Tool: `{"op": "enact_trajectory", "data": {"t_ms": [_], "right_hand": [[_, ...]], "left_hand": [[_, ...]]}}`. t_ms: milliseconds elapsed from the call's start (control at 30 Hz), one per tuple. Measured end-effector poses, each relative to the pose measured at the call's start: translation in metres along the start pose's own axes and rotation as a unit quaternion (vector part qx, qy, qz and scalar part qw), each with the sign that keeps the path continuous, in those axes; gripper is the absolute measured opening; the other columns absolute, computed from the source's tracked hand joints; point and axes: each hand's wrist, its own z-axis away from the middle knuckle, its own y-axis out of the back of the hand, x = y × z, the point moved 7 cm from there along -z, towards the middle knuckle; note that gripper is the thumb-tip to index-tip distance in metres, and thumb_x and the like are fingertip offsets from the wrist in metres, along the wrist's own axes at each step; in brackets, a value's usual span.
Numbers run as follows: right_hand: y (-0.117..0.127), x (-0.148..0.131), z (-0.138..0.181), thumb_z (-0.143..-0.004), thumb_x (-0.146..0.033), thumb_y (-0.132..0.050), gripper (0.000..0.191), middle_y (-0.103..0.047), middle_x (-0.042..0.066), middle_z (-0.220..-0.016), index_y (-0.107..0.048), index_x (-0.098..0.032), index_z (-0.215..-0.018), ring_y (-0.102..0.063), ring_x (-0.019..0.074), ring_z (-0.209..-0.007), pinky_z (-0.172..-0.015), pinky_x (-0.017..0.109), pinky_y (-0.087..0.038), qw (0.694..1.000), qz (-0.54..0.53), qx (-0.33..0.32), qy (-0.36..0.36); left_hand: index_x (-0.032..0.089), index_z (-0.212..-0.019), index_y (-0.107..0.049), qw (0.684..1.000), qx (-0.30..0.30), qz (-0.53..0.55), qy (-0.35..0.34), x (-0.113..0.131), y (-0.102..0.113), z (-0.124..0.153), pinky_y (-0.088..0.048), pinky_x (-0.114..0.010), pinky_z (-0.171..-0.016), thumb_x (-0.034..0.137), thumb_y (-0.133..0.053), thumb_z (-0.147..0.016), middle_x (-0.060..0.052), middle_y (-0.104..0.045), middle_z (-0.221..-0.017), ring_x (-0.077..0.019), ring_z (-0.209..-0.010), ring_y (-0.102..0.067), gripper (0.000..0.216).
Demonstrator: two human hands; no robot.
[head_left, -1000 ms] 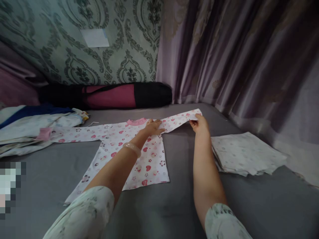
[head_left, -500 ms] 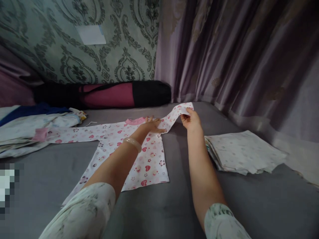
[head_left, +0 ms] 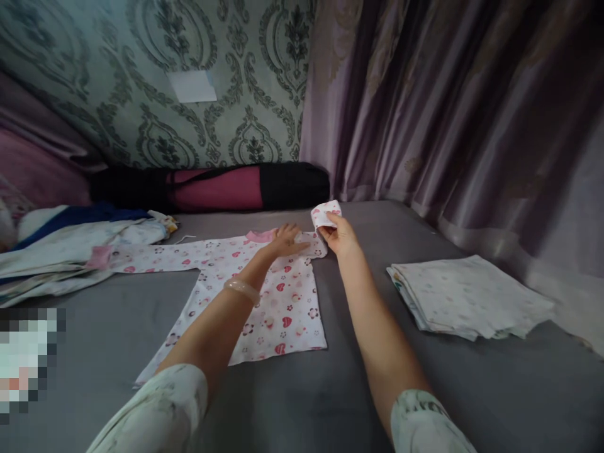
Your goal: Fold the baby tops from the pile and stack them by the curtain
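Observation:
A long-sleeved white shirt (head_left: 264, 327) with pink hearts and flowers lies spread on a grey sheet (head_left: 292, 415). Its pink collar (head_left: 260, 236) faces the wall, and one sleeve (head_left: 151, 258) stretches out to the left. My left hand (head_left: 289, 241) rests on the shirt beside the collar, fingers spread, a pale bangle on the wrist. My right hand (head_left: 340, 234) pinches the other sleeve (head_left: 325, 212), which is lifted and bent back over toward the body of the shirt. The cuff of that sleeve is hidden.
Crumpled clothes (head_left: 80, 242) lie in a heap at the left, touching the left cuff. A folded pale cloth stack (head_left: 472, 296) sits at the right. Along the wall lies a black and maroon long bag (head_left: 217, 189). Purple curtains (head_left: 377, 94) hang at the right.
My right hand has moved left with the sleeve, which was stretched out to the right and is now folded back. My left hand stays on the shirt near the collar.

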Motion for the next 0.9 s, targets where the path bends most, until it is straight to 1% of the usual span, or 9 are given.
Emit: {"op": "enact_trajectory", "data": {"t_ms": [100, 233, 333, 433, 500, 567, 700, 800, 900], "right_hand": [[-0.010, 0.013, 0.003, -0.073, -0.015, -0.066, 0.019, -0.066, -0.002, -0.073, -0.056, -0.021, -0.088, -0.066, 0.0131, -0.069, -0.069, 0.029, -0.059, 0.999, 0.019, -0.024, -0.016], [-0.027, 0.034, 0.011, -0.073, -0.013, -0.066, 0.031, -0.068, -0.001, -0.086, -0.055, -0.022, -0.101, -0.067, 0.0139, -0.073, -0.071, 0.032, -0.059, 0.995, 0.072, -0.060, -0.015], [-0.042, 0.051, 0.026, -0.076, -0.019, -0.066, 0.054, -0.067, 0.003, -0.111, -0.048, -0.027, -0.126, -0.068, 0.0165, -0.088, -0.079, 0.035, -0.058, 0.980, 0.164, -0.107, 0.016], [-0.063, 0.072, 0.050, -0.083, -0.032, -0.061, 0.066, -0.054, 0.007, -0.138, -0.034, -0.028, -0.144, -0.058, 0.0197, -0.118, -0.097, 0.037, -0.049, 0.928, 0.285, -0.241, 0.021], [-0.069, 0.085, 0.063, -0.088, -0.039, -0.056, 0.065, -0.046, 0.009, -0.146, -0.033, -0.026, -0.147, -0.048, 0.0205, -0.129, -0.104, 0.037, -0.043, 0.884, 0.343, -0.319, 0.002], [-0.067, 0.087, 0.065, -0.091, -0.042, -0.051, 0.058, -0.046, 0.010, -0.146, -0.038, -0.023, -0.145, -0.048, 0.0208, -0.130, -0.105, 0.038, -0.041, 0.869, 0.360, -0.339, -0.013], [-0.049, 0.067, 0.040, -0.097, -0.042, -0.043, 0.041, -0.059, 0.013, -0.133, -0.053, -0.020, -0.130, -0.061, 0.0203, -0.114, -0.098, 0.037, -0.047, 0.917, 0.305, -0.258, -0.017], [-0.029, 0.047, 0.018, -0.099, -0.043, -0.039, 0.037, -0.065, 0.014, -0.124, -0.060, -0.018, -0.115, -0.067, 0.0188, -0.102, -0.090, 0.034, -0.051, 0.954, 0.249, -0.168, -0.017], [-0.012, 0.032, 0.007, -0.100, -0.043, -0.034, 0.038, -0.068, 0.012, -0.116, -0.062, -0.018, -0.104, -0.068, 0.0169, -0.095, -0.083, 0.030, -0.053, 0.972, 0.204, -0.115, -0.018]], "left_hand": [[0.019, -0.132, -0.050, 0.976, 0.095, 0.176, 0.085, -0.040, 0.022, 0.029, -0.039, -0.042, -0.102, 0.043, -0.058, -0.084, -0.015, -0.052, -0.138, -0.0299, -0.125, -0.050, 0.055], [0.015, -0.120, -0.057, 0.858, 0.178, 0.438, 0.200, -0.093, 0.030, 0.076, -0.049, -0.033, -0.089, 0.038, -0.058, -0.086, -0.014, -0.063, -0.119, -0.0211, -0.103, -0.063, 0.040], [0.015, -0.115, -0.056, 0.785, 0.184, 0.545, 0.228, -0.107, 0.023, 0.098, -0.052, -0.031, -0.085, 0.038, -0.060, -0.087, -0.015, -0.064, -0.116, -0.0176, -0.093, -0.066, 0.036], [0.015, -0.116, -0.054, 0.746, 0.181, 0.594, 0.241, -0.109, 0.015, 0.105, -0.053, -0.030, -0.083, 0.045, -0.054, -0.091, -0.015, -0.065, -0.109, -0.0166, -0.089, -0.067, 0.039], [0.015, -0.121, -0.051, 0.738, 0.177, 0.606, 0.237, -0.108, 0.013, 0.104, -0.053, -0.028, -0.082, 0.049, -0.047, -0.094, -0.013, -0.066, -0.102, -0.0157, -0.085, -0.067, 0.043], [0.018, -0.128, -0.046, 0.740, 0.179, 0.605, 0.232, -0.107, 0.012, 0.102, -0.054, -0.028, -0.079, 0.049, -0.048, -0.094, -0.009, -0.067, -0.096, -0.0142, -0.080, -0.067, 0.047], [0.020, -0.134, -0.047, 0.773, 0.202, 0.561, 0.217, -0.109, 0.012, 0.098, -0.053, -0.026, -0.074, 0.036, -0.063, -0.086, -0.004, -0.064, -0.088, -0.0125, -0.074, -0.065, 0.053], [0.015, -0.121, -0.060, 0.815, 0.219, 0.497, 0.202, -0.114, 0.008, 0.093, -0.051, -0.027, -0.072, 0.036, -0.068, -0.080, -0.006, -0.064, -0.089, -0.0145, -0.077, -0.064, 0.047], [0.011, -0.107, -0.068, 0.851, 0.255, 0.426, 0.173, -0.120, 0.008, 0.089, -0.050, -0.028, -0.073, 0.038, -0.067, -0.076, -0.006, -0.066, -0.084, -0.0165, -0.076, -0.062, 0.041]]}}
